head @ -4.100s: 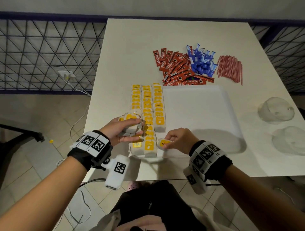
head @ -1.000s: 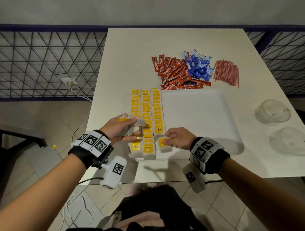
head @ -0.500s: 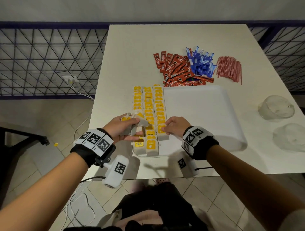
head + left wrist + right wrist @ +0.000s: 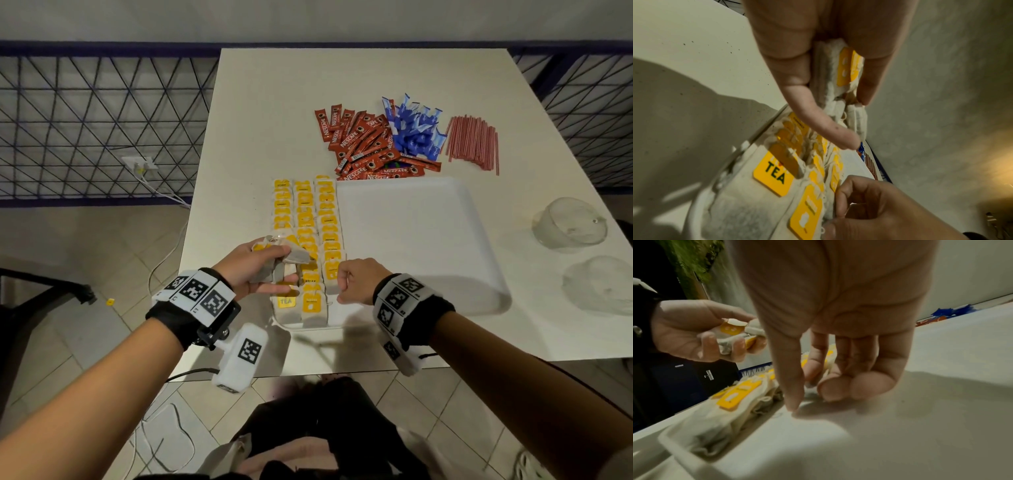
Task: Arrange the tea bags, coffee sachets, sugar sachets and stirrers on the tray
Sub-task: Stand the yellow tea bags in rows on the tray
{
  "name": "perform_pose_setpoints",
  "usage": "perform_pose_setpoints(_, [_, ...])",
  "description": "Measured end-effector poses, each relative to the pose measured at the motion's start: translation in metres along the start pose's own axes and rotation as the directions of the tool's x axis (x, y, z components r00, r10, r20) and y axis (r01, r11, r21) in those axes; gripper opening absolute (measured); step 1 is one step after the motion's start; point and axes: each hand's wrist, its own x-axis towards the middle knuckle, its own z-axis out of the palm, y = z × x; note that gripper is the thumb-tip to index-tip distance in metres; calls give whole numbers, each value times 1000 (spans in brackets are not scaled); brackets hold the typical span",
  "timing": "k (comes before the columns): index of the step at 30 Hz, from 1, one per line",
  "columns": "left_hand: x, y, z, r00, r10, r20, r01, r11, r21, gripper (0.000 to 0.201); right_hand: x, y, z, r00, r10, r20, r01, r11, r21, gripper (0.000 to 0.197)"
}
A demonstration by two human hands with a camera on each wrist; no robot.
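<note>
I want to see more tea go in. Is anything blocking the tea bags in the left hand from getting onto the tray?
Nothing visible does. The left hand holds its tea bags just above the filled rows; the tray beside them lies bare.

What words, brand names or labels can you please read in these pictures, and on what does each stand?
"TEA": yellow paper tag of the nearest left-row tea bag on the white plastic tray.
"NESCAFE": red coffee sachets.
"RELAX": yellow tag of a middle-row tea bag.
Other tea tags, blue sugar sachets: too small.
Wristband squares: coded patterns, no words.
</note>
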Motion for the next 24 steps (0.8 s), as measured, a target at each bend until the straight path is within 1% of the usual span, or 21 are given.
perform_pose_setpoints(4, [0, 1, 0, 1000, 0, 0, 0, 1000, 2, 11, 6, -3, 0, 1000, 10, -25, -10, 1000, 0, 31])
perform_pose_setpoints(11, [0, 2, -2, 1000, -3, 4, 3, 1000, -14, 8, 10, -3, -2, 999, 7, -32, -7, 1000, 7, 29])
perform_pose_setpoints(14, [0, 1, -2, 1000, -4, 8, 4, 999, -37, 11, 6, -3, -7, 1000, -10, -15, 11, 1000, 16, 29])
perform_pose_setpoints(16, [0, 1, -3, 1000, 4, 14, -4, 999, -48, 15, 1, -6, -14, 999, -29, -37, 30, 999, 40, 28])
perform_pose_setpoints(18, [0, 1, -1, 999, 15, 28, -14, 999, -52, 15, -5, -12, -25, 995, -48, -86, 58, 991, 124, 26])
perform_pose_setpoints(19, [0, 1, -1, 999, 21, 37, -19, 998, -52, 14, -8, -16, -30, 994, -56, -97, 75, 976, 205, 22])
perform_pose_setpoints(20, [0, 1, 1, 999, 26, 47, -24, 998, -50, 13, -11, -21, -35, 993, -66, -96, 93, 947, 308, 17])
perform_pose_setpoints(22, [0, 2, 3, 996, 39, 77, -36, 998, -43, 13, -14, -31, -42, 995, -70, -73, 98, 855, 509, 8])
perform_pose_setpoints(23, [0, 2, 4, 994, 46, 95, -42, 998, -43, 14, -15, -35, -44, 996, -67, -61, 90, 815, 572, 8])
perform_pose_setpoints(24, [0, 3, 6, 992, 55, 116, -50, 998, -46, 16, -15, -38, -45, 997, -66, -50, 82, 796, 600, 15])
